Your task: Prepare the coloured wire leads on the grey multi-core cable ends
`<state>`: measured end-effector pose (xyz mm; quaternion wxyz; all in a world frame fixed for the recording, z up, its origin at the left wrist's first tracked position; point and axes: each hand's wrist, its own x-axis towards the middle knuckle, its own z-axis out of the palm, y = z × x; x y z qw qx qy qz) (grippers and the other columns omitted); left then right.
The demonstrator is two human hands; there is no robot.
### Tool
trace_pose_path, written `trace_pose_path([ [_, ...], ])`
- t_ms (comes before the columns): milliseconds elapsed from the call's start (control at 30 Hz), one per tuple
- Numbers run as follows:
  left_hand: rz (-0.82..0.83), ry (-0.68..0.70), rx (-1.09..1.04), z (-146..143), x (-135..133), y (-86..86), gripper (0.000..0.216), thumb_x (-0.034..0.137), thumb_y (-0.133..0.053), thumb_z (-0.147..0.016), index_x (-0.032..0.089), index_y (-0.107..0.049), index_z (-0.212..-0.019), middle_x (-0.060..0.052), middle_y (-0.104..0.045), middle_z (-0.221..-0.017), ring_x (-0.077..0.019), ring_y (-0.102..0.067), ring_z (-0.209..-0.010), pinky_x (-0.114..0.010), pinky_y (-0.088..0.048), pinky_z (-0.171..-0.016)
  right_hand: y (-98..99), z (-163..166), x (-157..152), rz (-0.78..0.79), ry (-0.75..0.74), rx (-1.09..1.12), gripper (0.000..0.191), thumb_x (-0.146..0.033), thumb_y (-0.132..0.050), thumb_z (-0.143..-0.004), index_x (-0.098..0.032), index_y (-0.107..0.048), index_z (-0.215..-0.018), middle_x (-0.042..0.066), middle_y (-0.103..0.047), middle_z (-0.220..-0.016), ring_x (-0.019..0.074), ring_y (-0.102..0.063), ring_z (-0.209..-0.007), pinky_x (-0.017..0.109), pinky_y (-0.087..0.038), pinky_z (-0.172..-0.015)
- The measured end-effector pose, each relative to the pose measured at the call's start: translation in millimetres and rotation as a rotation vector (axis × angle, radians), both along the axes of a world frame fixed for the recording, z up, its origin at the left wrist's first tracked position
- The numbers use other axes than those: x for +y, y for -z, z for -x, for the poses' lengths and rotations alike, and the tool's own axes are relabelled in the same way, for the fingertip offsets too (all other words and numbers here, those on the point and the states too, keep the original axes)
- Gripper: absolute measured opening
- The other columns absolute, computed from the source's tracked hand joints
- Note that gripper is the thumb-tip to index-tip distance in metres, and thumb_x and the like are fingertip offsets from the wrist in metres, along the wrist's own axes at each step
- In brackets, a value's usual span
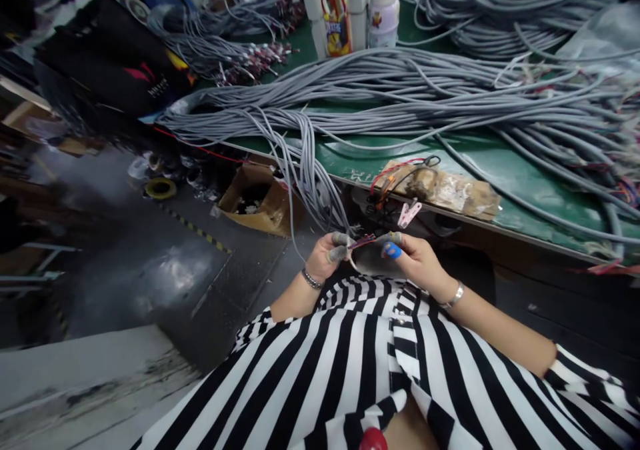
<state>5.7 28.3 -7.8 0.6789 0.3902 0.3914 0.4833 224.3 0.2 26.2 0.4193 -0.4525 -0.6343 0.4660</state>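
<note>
My left hand [326,255], with grey covers on its fingertips, pinches the stripped end of a grey cable just past the table's front edge. Thin coloured wires [362,241] fan out from that end towards the right. My right hand [413,257] has a blue cover on the thumb and a greyish one on a finger; these two are pressed together at the wire tips. Whether all the wires or only some lie in that pinch is too small to tell. A hanging bundle of grey cables [315,170] drops over the edge just behind my left hand.
Long grey cables [380,77] lie across the green table [345,160]. A taped cardboard piece [450,191] and a pink clip [409,215] are at its front edge. Below stands a cardboard box [260,200]. Scissors [334,3] and a bottle [384,10] stand behind.
</note>
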Motion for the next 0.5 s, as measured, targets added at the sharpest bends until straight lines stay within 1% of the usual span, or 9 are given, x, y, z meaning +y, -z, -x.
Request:
trace_pose_path([
  [100, -0.035, 0.119, 0.129, 0.0, -0.9, -0.9, 0.039, 0.044, -0.086, -0.055, 0.015, -0.07, -0.075, -0.003, -0.067, -0.067, -0.0097, -0.057, -0.056, -0.023, -0.047, -0.056, -0.3, -0.5, 1.7, 0.145, -0.14, 0.174, 0.048, -0.061, -0.06, -0.079, -0.017, -0.068, -0.099, 0.01, -0.071, -0.098, 0.0227, -0.066, -0.089, 0.036, -0.053, -0.08],
  [167, -0.079, 0.204, 0.236, -0.5, -1.5, -4.6, 0.034, 0.041, -0.084, -0.06, 0.014, -0.072, -0.077, -0.005, -0.07, -0.074, -0.0128, -0.061, -0.064, -0.025, -0.05, -0.063, -0.6, -2.4, 2.6, 0.242, -0.213, 0.256, 0.054, -0.061, -0.066, -0.074, -0.017, -0.066, -0.106, 0.01, -0.071, -0.104, 0.0238, -0.066, -0.094, 0.037, -0.053, -0.084],
  [200, -0.108, 0.243, 0.286, -0.9, -1.6, -7.1, 0.032, 0.04, -0.083, -0.062, 0.014, -0.073, -0.078, -0.005, -0.071, -0.075, -0.0142, -0.063, -0.067, -0.026, -0.051, -0.066, -1.1, -3.7, 3.1, 0.288, -0.222, 0.266, 0.054, -0.059, -0.069, -0.072, -0.016, -0.066, -0.106, 0.01, -0.071, -0.103, 0.0232, -0.066, -0.093, 0.037, -0.053, -0.083],
  [267, -0.166, 0.304, 0.366, -2.1, -1.3, -13.0, 0.029, 0.038, -0.082, -0.064, 0.015, -0.074, -0.079, -0.006, -0.072, -0.076, -0.0156, -0.064, -0.069, -0.027, -0.052, -0.07, -2.5, -6.0, 4.4, 0.369, -0.213, 0.232, 0.049, -0.053, -0.072, -0.071, -0.015, -0.067, -0.101, 0.008, -0.071, -0.096, 0.0204, -0.066, -0.085, 0.033, -0.054, -0.076],
  [333, -0.206, 0.344, 0.419, -3.9, -0.3, -18.5, 0.026, 0.035, -0.082, -0.063, 0.015, -0.074, -0.078, -0.006, -0.072, -0.074, -0.0156, -0.064, -0.067, -0.026, -0.052, -0.068, -4.1, -7.1, 6.1, 0.414, -0.202, 0.162, 0.043, -0.049, -0.075, -0.069, -0.014, -0.068, -0.093, 0.005, -0.07, -0.085, 0.0164, -0.063, -0.074, 0.029, -0.052, -0.067],
  [433, -0.222, 0.428, 0.441, -6.4, 1.9, -22.0, 0.024, 0.03, -0.083, -0.06, 0.015, -0.075, -0.076, -0.005, -0.071, -0.072, -0.0152, -0.064, -0.065, -0.024, -0.051, -0.066, -3.6, -4.9, 8.9, 0.417, -0.204, 0.061, 0.034, -0.046, -0.075, -0.067, -0.014, -0.067, -0.076, 0.0, -0.062, -0.065, 0.0105, -0.053, -0.057, 0.023, -0.044, -0.053],
  [500, -0.18, 0.496, 0.4, -6.5, 2.9, -19.0, 0.024, 0.03, -0.084, -0.059, 0.014, -0.075, -0.075, -0.005, -0.071, -0.071, -0.0147, -0.064, -0.064, -0.024, -0.051, -0.066, -0.4, -1.4, 10.2, 0.416, -0.166, 0.032, 0.035, -0.047, -0.073, -0.067, -0.014, -0.062, -0.063, -0.003, -0.054, -0.055, 0.0081, -0.045, -0.051, 0.021, -0.037, -0.047],
])
